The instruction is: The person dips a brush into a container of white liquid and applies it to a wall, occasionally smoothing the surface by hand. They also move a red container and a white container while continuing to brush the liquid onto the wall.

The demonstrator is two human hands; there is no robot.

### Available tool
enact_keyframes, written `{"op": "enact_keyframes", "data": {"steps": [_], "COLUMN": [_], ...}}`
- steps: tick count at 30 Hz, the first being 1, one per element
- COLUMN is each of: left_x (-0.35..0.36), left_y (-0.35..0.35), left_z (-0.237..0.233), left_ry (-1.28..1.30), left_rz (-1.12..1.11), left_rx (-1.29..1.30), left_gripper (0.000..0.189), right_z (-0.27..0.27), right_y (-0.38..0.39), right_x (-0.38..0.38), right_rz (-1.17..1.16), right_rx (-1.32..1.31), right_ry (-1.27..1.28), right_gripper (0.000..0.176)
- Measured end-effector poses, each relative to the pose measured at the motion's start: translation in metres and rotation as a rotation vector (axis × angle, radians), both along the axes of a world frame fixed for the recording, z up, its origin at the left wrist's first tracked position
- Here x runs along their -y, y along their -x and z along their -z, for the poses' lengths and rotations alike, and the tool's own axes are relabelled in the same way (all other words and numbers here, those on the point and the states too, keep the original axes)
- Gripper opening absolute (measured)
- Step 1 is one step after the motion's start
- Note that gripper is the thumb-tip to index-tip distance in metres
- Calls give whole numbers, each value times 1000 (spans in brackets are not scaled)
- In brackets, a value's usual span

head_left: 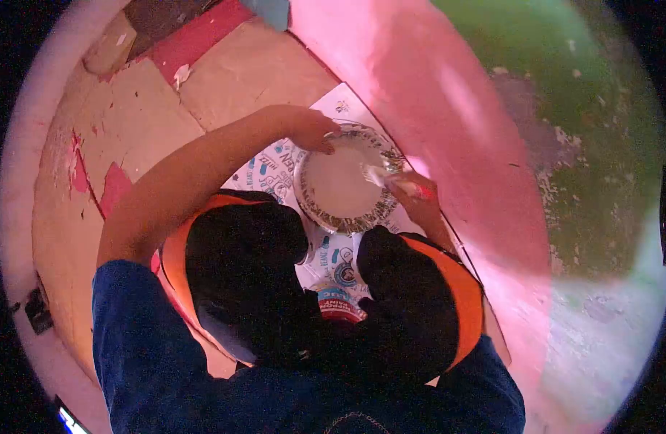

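A round, shiny metallic plate with a pale center [336, 179] lies on a white sheet with printed words and drawings [275, 168], between my knees. My left hand [315, 130] is closed on the plate's upper left rim. Over the plate's right side, my right hand [414, 194] is closed round a small whitish thing [376, 174], blurred and too small to name. Its tip reaches over the plate's pale surface.
A paint can with a red and blue label [339, 305] shows between my legs. Tan boards [224, 69] with red patches cover the floor at left. A pink surface [449, 94] and a worn green one [600, 173] lie at right.
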State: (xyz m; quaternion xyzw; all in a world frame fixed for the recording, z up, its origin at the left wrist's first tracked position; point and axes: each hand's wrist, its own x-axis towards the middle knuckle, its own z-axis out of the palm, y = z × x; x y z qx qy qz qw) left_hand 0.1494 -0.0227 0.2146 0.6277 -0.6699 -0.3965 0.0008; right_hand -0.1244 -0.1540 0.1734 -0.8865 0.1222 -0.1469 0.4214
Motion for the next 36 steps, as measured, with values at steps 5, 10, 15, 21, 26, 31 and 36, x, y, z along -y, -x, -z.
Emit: {"op": "enact_keyframes", "data": {"steps": [5, 10, 15, 21, 26, 31, 36], "left_x": [10, 12, 30, 71, 86, 72, 66], "left_y": [15, 14, 22, 106, 200, 247, 237], "left_z": [-27, -18, -53, -168, -223, -239, -234], "left_ry": [-74, 91, -8, 74, 445, 483, 470], "left_rz": [48, 39, -1, -47, 219, 353, 320], "left_rx": [96, 120, 24, -37, -145, -40, -131], "left_gripper": [49, 50, 55, 49, 45, 45, 42], "right_z": [9, 8, 18, -67, -158, -242, -271], "right_y": [62, 75, 102, 175, 220, 212, 177], "right_x": [-35, -63, -61, -31, -41, -52, -51], "right_rz": [624, 890, 1225, 1104, 1232, 1294, 1422], "right_rx": [-105, 231, 410, 1137, 1368, 1578, 1462], "right_ry": [-324, -712, -1273, -1484, -1140, -906, -420], "right_gripper": [22, 20, 22, 18, 20, 18, 16]}}
